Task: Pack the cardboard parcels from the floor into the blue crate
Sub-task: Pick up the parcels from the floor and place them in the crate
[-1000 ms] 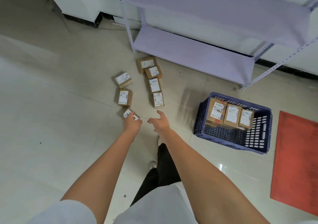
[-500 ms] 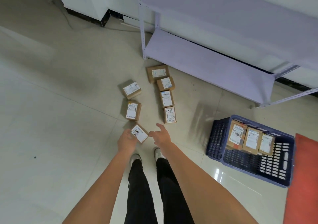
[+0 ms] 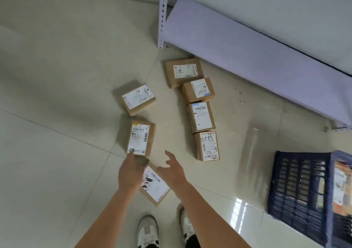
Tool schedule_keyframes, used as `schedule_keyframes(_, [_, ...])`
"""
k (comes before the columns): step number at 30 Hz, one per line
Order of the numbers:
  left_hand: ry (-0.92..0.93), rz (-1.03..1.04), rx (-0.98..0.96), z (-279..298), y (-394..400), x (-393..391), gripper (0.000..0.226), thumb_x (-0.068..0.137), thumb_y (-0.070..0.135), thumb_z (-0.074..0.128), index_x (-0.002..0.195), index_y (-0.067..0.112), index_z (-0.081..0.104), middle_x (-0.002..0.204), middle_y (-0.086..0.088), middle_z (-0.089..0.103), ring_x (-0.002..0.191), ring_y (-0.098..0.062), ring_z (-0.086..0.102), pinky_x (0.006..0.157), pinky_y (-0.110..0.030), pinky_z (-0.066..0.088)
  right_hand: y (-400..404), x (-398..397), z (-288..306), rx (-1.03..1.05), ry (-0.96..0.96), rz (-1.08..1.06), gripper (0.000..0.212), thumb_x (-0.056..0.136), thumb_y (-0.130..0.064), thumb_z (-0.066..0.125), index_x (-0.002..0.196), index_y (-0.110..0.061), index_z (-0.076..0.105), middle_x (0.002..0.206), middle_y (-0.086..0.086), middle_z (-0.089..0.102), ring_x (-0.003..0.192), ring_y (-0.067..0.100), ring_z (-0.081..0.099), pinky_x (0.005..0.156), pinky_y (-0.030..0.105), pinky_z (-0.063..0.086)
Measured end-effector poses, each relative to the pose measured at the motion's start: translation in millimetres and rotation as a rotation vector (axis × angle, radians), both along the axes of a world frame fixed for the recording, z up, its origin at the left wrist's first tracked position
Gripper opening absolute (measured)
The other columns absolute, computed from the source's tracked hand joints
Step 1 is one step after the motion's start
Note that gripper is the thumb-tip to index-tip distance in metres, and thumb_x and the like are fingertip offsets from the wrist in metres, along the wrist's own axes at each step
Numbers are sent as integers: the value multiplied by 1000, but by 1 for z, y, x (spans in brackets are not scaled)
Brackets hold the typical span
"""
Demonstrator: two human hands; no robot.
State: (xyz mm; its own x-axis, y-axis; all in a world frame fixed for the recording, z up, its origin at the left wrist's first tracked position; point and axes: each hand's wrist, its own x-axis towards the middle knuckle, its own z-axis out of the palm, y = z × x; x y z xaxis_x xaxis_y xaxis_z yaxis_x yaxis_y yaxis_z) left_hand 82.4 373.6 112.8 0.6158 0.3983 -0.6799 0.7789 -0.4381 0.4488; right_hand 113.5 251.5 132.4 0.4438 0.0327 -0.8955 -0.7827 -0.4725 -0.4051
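Parcels lie on the tiled floor [image 3: 57, 152]; nearest parcel [image 3: 155, 185] sits between my left hand [image 3: 130, 173] and right hand [image 3: 172, 171], fingers spread, grasping nothing. Bare tiles stretch toward nine o'clock; blue crate [image 3: 301, 190] at three o'clock.

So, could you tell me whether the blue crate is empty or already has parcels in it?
Not empty: the blue crate already holds a labelled cardboard parcel at the frame's right edge; the count cannot be told.
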Motion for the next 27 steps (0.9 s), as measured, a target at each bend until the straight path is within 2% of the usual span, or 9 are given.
schedule_keyframes(1, [-51,-36,36,-27,8,2,59,84,13,59,138,12,38,130,-12,56,119,-31,51,96,-39,41,2,2,-27,9,-5,-2,71,83,-16,57,144,-33,27,110,-2,48,84,11,57,65,17,49])
schedule_keyframes(4, [-142,-69,131,-101,35,9,68,82,9,62,142,10,31,140,-14,45,129,-33,41,104,-43,35,10,13,-98,59,-23,1,77,81,-19,59,146,-34,19,127,2,48,103,16,54,78,21,46])
schedule_keyframes(8, [-151,177,-9,-162,59,26,70,86,20,62,145,15,24,149,-7,37,136,-26,36,109,-40,30,25,29,-160,120,-55,17,92,81,-31,65,149,-29,4,153,7,25,139,25,30,103,32,33])
schedule_keyframes(10, [-167,316,-170,-179,62,34,64,87,22,61,143,21,31,144,-2,44,130,-24,45,104,-36,37,34,33,-181,131,-56,-2,91,83,-29,64,149,-28,1,155,5,23,140,27,28,110,39,29])
schedule_keyframes(13, [-178,324,-293,-189,58,43,49,86,19,61,132,22,45,125,-3,61,111,-25,60,90,-36,49,51,34,-193,189,-50,-51,89,82,-20,64,149,-27,6,143,3,43,128,27,46,108,42,39])
schedule_keyframes(18, [-234,278,-241,-166,40,53,51,83,15,64,130,20,45,119,0,62,104,-23,61,87,-36,51,56,37,-165,214,-84,-145,94,78,-19,66,148,-31,4,140,1,47,125,27,49,104,46,42])
schedule_keyframes(21, [-269,251,-223,-131,26,57,50,82,15,66,127,22,46,111,6,61,95,-15,59,76,-23,48,36,43,-124,204,-126,-117,89,79,-15,62,148,-30,7,137,0,50,122,25,51,103,43,44])
schedule_keyframes(25, [-287,279,-300,-63,-20,50,61,80,10,66,131,32,40,107,16,63,93,-6,62,75,-15,48,-6,42,-52,123,-179,-87,90,78,-22,63,148,-29,7,140,-1,46,125,24,48,104,42,42])
schedule_keyframes(27, [-295,284,-373,-27,-57,39,67,81,4,63,135,31,35,118,10,60,102,-11,59,86,-26,48,-36,34,-16,83,-173,-112,90,77,-22,62,148,-31,8,142,-3,43,127,22,45,106,42,40])
